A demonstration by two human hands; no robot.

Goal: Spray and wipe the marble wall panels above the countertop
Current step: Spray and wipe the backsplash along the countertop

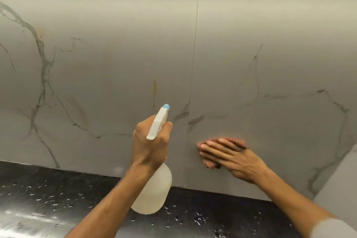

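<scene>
Left hand [149, 146] grips the neck of a spray bottle [152, 189], fingers curled round the trigger head, blue nozzle toward the far wall. Right hand [229, 155], fingers straight and together, presses a pinkish cloth [210, 163] flat on the grey veined marble panel [270, 63], low, above the black speckled countertop [48, 199]. Bottle translucent; contents unclear.

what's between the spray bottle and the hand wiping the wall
Head view: only bare marble wall, crossed by the panel seam, lies between the spray bottle and the right hand pressing the cloth.
</scene>
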